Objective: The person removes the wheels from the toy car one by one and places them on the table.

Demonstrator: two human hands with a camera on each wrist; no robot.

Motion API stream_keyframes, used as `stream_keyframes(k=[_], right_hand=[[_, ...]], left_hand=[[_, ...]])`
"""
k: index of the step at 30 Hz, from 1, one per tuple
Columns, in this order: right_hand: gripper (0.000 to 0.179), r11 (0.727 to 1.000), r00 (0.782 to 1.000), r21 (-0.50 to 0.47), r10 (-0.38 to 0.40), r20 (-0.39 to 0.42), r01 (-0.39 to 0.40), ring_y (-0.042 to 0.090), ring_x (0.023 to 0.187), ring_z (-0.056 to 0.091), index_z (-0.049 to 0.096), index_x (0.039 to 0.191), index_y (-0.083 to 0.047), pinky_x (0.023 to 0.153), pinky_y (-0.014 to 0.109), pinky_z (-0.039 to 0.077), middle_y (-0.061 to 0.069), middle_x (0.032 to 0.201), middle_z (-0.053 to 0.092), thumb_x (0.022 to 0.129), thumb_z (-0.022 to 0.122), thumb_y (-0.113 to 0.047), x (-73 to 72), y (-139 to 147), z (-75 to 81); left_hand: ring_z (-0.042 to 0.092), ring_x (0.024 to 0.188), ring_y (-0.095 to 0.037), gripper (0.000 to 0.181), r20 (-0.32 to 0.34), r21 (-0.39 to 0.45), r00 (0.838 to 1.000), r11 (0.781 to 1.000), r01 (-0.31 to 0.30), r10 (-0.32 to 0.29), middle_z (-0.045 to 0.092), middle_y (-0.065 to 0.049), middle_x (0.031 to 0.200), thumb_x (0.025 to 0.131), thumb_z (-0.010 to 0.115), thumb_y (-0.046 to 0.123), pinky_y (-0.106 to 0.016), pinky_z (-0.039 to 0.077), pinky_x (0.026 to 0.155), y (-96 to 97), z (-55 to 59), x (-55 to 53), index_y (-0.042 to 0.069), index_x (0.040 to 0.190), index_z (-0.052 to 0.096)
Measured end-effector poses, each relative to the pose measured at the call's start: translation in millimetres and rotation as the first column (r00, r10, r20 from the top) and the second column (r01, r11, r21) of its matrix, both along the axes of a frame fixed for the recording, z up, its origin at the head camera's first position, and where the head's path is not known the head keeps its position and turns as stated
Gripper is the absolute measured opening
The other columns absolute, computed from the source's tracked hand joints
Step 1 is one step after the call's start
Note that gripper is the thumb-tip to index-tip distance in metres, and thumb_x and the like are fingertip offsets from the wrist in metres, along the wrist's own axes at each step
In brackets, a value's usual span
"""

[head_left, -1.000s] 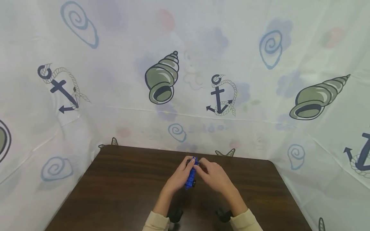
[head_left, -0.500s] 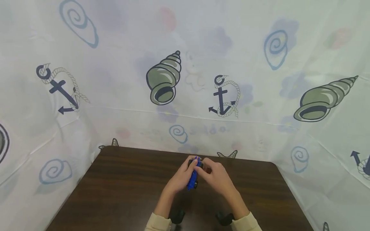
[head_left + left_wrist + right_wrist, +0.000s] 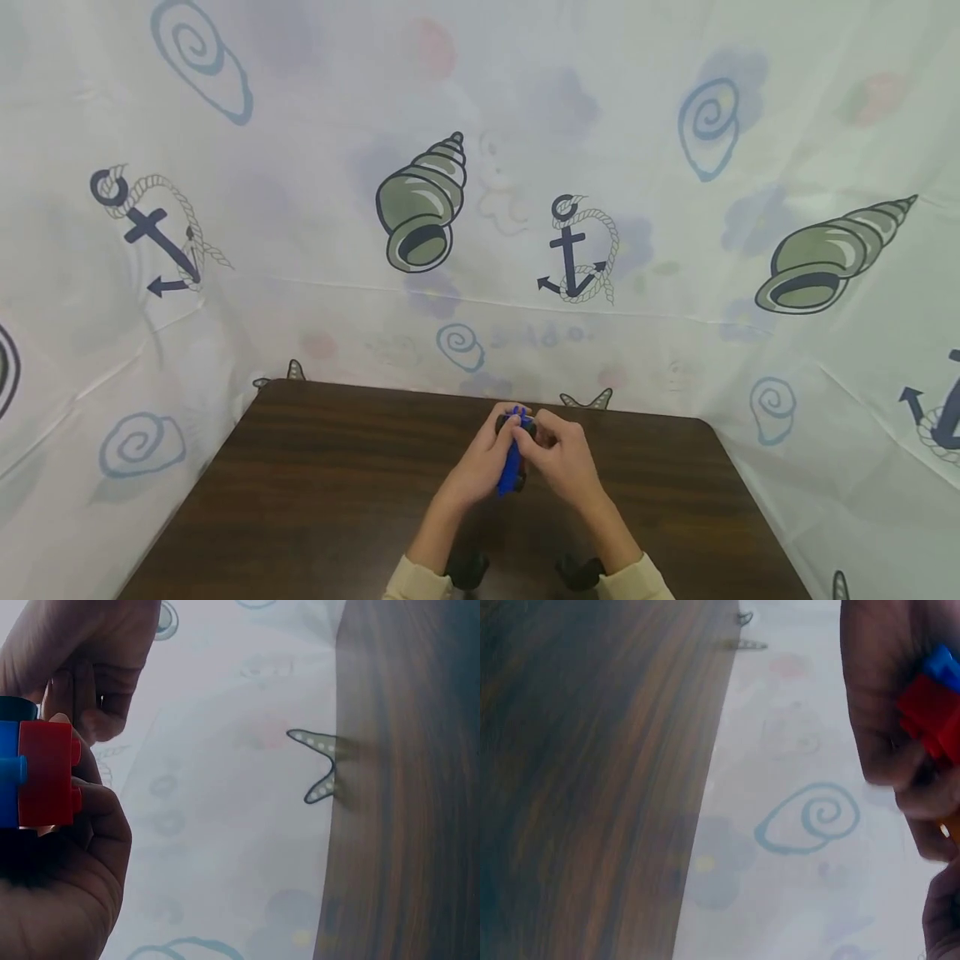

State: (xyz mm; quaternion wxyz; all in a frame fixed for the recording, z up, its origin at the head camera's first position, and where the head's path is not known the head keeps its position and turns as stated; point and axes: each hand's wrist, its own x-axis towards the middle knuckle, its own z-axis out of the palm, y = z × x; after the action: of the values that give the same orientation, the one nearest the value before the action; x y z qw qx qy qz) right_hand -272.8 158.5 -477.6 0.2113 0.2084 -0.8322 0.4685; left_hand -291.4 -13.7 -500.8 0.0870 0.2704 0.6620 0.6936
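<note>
A blue toy car built of toy bricks (image 3: 510, 471) with black wheels is held above the table between both hands. My left hand (image 3: 480, 458) grips it from the left, its thumb along the car. My right hand (image 3: 562, 454) pinches at the far end, thumb and fingers curled close to the front wheels. In the left wrist view a red studded brick (image 3: 49, 772) joins the blue part, with the left fingers (image 3: 105, 817) curled behind it. The same red brick (image 3: 934, 712) shows under the right fingers (image 3: 889, 761) in the right wrist view, with a sliver of orange (image 3: 954, 825) below.
Beneath the hands is a dark brown wooden table (image 3: 337, 483) with rounded far corners. A white cloth (image 3: 322, 217) printed with shells and anchors hangs behind it and along both sides. Black wrist devices (image 3: 467, 571) sit by the cream sleeves (image 3: 416, 581).
The toy car and my left hand have shifted a little to the right, and the car has turned slightly. My right hand stays at its far end, its fingers drawn in closer.
</note>
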Motion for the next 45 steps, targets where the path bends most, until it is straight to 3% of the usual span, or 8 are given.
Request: stream_keyframes(k=[4,8,13,18,24,28,38,45], right_hand=[[0.047,0.993,0.999,-0.114,0.034,-0.033,-0.038,0.0,0.051,0.028,0.039,0.07,-0.012,0.047,0.022,0.024,-0.004,0.061,0.032,0.1,0.075,-0.013,2.1,-5,-3.3],[0.047,0.989,0.998,-0.141,0.027,-0.056,-0.035,-0.002,0.05,0.027,0.036,0.069,-0.012,0.045,0.021,0.023,-0.006,0.06,0.031,0.1,0.072,-0.01,2.0,-9,-5.2],[0.035,0.998,0.992,0.039,-0.053,-0.113,0.058,-0.006,0.052,0.025,0.04,0.075,-0.016,0.047,0.018,0.022,-0.016,0.063,0.031,0.102,0.063,-0.014,1.5,-9,-7.4],[0.027,0.952,0.968,0.243,-0.137,-0.212,0.188,-0.006,0.054,0.024,0.043,0.08,-0.017,0.05,0.017,0.019,-0.018,0.064,0.03,0.104,0.054,-0.017,1.7,-5,-9.9],[0.02,0.939,0.958,0.286,-0.113,-0.263,0.189,-0.005,0.055,0.025,0.046,0.084,-0.013,0.051,0.015,0.02,-0.015,0.065,0.031,0.102,0.048,-0.005,5.0,-8,-9.4],[0.019,0.938,0.953,0.293,-0.098,-0.286,0.185,-0.005,0.054,0.023,0.045,0.085,-0.014,0.051,0.015,0.019,-0.014,0.065,0.031,0.102,0.049,-0.006,6.5,-12,-5.6],[0.019,0.966,0.974,0.239,-0.049,-0.222,0.103,-0.006,0.054,0.031,0.048,0.091,-0.016,0.049,0.017,0.029,-0.015,0.066,0.041,0.107,0.047,-0.007,8.7,-14,1.8],[0.018,0.99,0.967,0.117,-0.042,-0.25,0.073,-0.004,0.056,0.036,0.056,0.095,-0.014,0.05,0.018,0.034,-0.011,0.068,0.045,0.106,0.049,-0.002,8.8,-3,0.7]], left_hand=[[0.068,0.083,-0.021,0.039,-0.022,-0.004,1.0,1.0,-0.004,0.004,0.063,-0.012,0.104,0.119,0.03,0.042,-0.034,0.06,0.074,-0.8,1.9,3.4,0.018,0.147,0.043],[0.068,0.083,-0.02,0.038,-0.029,-0.017,0.999,1.0,-0.012,0.012,0.063,-0.013,0.104,0.119,0.03,0.041,-0.034,0.06,0.075,-2.8,6.3,5.4,0.018,0.147,0.043],[0.068,0.087,-0.021,0.039,-0.032,-0.089,0.999,0.996,-0.017,0.014,0.062,-0.013,0.111,0.118,0.033,0.046,-0.036,0.06,0.078,-6.8,9.5,4.9,0.021,0.147,0.043],[0.067,0.089,-0.02,0.041,-0.036,-0.173,0.999,0.985,-0.014,0.007,0.062,-0.012,0.114,0.117,0.035,0.05,-0.036,0.059,0.079,-8.0,5.7,-0.3,0.023,0.147,0.045],[0.07,0.082,-0.021,0.045,0.019,-0.105,0.999,0.994,0.043,-0.042,0.063,-0.015,0.111,0.117,0.035,0.049,-0.036,0.063,0.075,-13.7,1.6,-4.1,0.019,0.148,0.045],[0.068,0.08,-0.022,0.044,0.009,-0.055,0.999,0.997,0.046,-0.045,0.061,-0.016,0.115,0.117,0.037,0.047,-0.036,0.062,0.074,-17.8,3.2,-3.5,0.018,0.15,0.044],[0.072,0.084,-0.023,0.045,0.055,0.071,0.996,0.994,-0.079,0.075,0.065,-0.02,0.122,0.117,0.045,0.042,-0.038,0.063,0.076,-11.2,1.8,-0.8,0.018,0.154,0.048],[0.076,0.084,-0.029,0.044,-0.011,0.088,0.996,0.992,-0.089,0.09,0.069,-0.024,0.13,0.117,0.042,0.043,-0.038,0.066,0.079,-23.4,7.4,-1.2,0.029,0.159,0.046]])
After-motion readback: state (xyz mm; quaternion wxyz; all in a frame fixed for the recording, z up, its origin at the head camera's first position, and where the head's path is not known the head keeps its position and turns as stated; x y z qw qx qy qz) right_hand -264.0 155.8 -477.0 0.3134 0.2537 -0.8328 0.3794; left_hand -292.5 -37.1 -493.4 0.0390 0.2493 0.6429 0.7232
